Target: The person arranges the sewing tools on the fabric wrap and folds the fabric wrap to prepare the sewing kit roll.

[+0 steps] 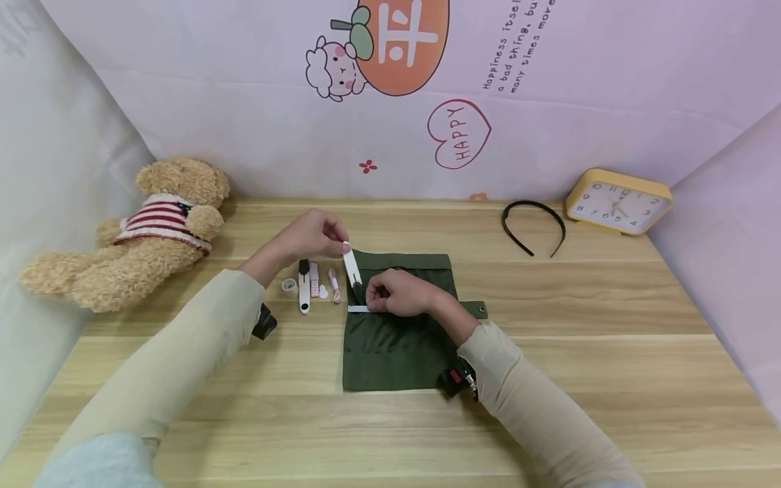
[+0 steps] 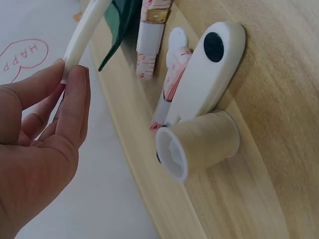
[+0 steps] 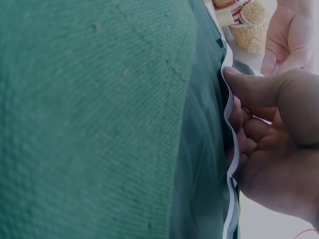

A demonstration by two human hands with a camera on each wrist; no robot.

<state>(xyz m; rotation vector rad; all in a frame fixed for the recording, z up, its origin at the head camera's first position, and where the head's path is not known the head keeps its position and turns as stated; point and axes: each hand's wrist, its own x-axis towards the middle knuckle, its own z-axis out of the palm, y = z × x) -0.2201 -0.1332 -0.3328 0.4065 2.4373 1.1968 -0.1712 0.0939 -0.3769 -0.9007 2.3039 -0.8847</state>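
My left hand pinches the upper end of a slim white tool with a black lower end; its exact kind is unclear. That black end points down at a white elastic band across an opened dark green cloth roll. With thumb and fingers, my right hand grips the band's edge, seen close in the right wrist view. In the left wrist view, fingertips hold the white tool's end. A similar white tool lies left of the roll.
Beside that tool are a thread spool, a pink-and-white tape measure and a pink bundle. A teddy bear lies at left. At back right are a black headband and a yellow clock. A snap tab sticks out from the roll.
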